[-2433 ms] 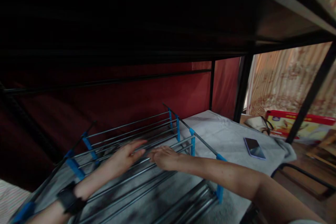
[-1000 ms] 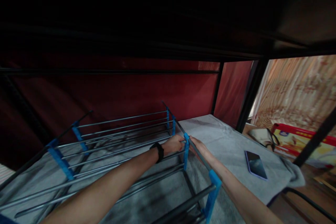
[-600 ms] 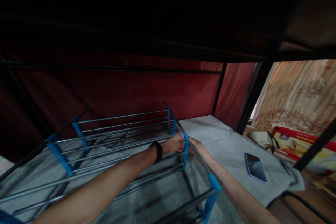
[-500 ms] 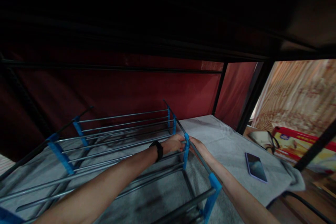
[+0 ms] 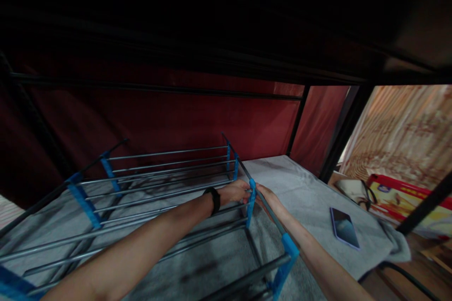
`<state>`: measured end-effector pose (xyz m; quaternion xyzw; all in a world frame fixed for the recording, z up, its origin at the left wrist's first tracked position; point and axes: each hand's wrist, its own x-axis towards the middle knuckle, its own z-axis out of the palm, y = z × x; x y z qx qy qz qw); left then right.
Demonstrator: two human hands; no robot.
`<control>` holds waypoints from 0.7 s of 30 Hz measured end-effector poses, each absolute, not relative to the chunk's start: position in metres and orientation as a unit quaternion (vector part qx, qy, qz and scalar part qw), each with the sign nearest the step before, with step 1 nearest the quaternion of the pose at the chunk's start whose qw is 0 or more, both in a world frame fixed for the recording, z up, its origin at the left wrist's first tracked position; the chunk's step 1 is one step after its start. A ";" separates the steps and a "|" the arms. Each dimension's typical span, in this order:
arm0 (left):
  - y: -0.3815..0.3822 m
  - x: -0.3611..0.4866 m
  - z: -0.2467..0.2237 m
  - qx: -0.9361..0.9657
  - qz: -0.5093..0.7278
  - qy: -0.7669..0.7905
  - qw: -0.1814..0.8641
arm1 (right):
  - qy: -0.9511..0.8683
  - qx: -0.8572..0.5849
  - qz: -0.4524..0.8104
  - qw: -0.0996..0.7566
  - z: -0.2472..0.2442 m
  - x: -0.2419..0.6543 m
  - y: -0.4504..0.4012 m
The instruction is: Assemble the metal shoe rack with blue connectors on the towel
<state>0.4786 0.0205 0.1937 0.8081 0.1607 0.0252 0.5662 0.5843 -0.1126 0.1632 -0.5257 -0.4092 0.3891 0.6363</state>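
Note:
A rack of grey metal tubes (image 5: 155, 153) with blue plastic connectors lies across the grey bedding. My left hand (image 5: 235, 192), with a black wristband (image 5: 213, 201) on its wrist, reaches over the tubes from the left. Its fingers are closed round a tube end at a blue connector (image 5: 250, 209) on the rack's right side. From the outer side, my right hand (image 5: 267, 197) holds the same connector, its fingers bent and partly hidden behind the side rail. Another blue connector (image 5: 290, 247) sits nearer to me on that rail.
A phone (image 5: 344, 227) lies on the grey blanket (image 5: 303, 188) to the right. Beyond the bed's black post (image 5: 348, 131) are a white bag (image 5: 349, 189) and a red and yellow box (image 5: 395, 197). The dark underside of an upper bunk (image 5: 212, 19) hangs low overhead.
The view has shifted very slightly. Both hands stay at the same connector, with no clear movement of the rack.

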 end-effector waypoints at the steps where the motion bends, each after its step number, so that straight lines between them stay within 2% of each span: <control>1: 0.020 0.478 0.195 0.808 0.022 0.163 0.566 | -0.408 -0.525 0.388 0.638 0.163 0.584 -0.113; 21: 0.021 0.470 0.203 0.797 -0.006 0.178 0.577 | -0.378 -0.539 0.404 0.635 0.159 0.584 -0.108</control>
